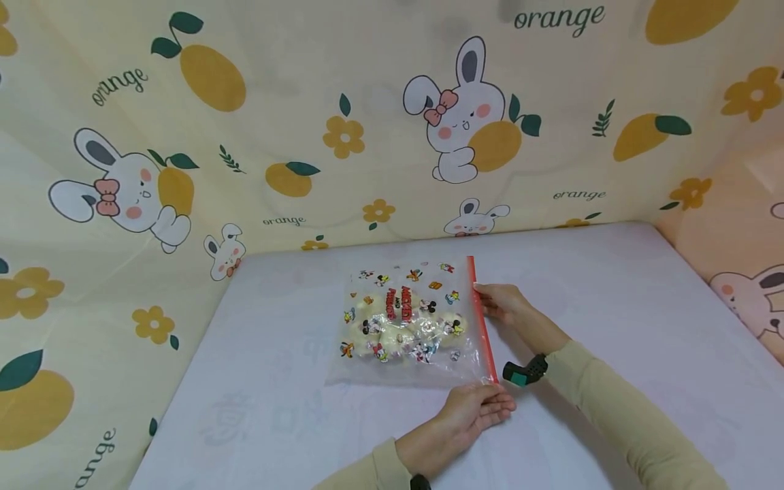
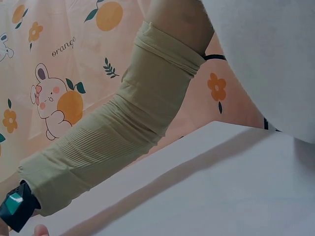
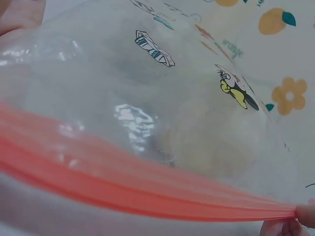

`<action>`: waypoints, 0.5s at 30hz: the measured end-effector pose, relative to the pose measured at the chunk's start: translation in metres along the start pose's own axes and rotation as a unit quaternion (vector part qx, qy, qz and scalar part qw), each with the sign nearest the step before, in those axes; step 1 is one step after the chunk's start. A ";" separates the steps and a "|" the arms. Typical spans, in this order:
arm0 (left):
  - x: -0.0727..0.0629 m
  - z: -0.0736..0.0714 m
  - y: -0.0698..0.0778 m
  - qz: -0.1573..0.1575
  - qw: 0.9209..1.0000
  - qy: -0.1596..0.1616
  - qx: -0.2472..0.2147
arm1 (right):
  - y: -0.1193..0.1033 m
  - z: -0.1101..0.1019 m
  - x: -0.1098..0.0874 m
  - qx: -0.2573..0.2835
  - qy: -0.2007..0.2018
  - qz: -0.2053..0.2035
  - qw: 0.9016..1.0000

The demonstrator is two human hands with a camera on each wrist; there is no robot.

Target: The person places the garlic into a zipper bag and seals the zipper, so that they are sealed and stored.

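Note:
A clear zip bag (image 1: 410,371) printed with cartoon characters lies on the table, its red zip strip (image 1: 482,327) on the right side. Several pale yellow, rounded items (image 1: 395,337) are inside; their kind is hard to tell through the plastic. My right hand (image 1: 505,304) pinches the far end of the strip, and in the right wrist view its fingertips (image 3: 306,216) show on the strip's end. At the near corner, my left hand (image 1: 465,415) holds the bag's edge beside the strip. Only a fingertip (image 2: 41,230) shows at the bottom of the left wrist view.
The bag is on a white-covered table (image 1: 263,381). A printed cloth (image 1: 380,82) with rabbits and oranges rises behind the table and along its sides. On the right wrist sits a black device (image 1: 525,371) by the beige sleeve (image 1: 612,401).

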State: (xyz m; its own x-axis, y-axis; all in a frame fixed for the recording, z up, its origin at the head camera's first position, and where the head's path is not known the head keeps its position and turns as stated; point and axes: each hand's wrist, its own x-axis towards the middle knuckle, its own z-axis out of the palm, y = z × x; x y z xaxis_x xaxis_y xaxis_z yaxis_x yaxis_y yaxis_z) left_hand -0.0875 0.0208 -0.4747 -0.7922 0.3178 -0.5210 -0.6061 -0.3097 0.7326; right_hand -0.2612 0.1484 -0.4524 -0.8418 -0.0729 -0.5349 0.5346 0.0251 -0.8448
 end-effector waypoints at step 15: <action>-0.002 0.000 0.001 -0.002 1.000 0.005 0.010 | -0.003 0.002 0.006 0.004 0.013 0.004 1.000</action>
State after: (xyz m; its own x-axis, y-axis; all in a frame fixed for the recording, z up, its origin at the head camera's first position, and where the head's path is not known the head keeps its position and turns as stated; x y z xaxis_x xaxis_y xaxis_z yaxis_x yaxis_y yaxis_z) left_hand -0.0867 0.0202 -0.4727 -0.7902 0.3106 -0.5284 -0.6082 -0.2909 0.7386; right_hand -0.2674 0.1462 -0.4535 -0.8388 -0.0475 -0.5424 0.5422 0.0177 -0.8401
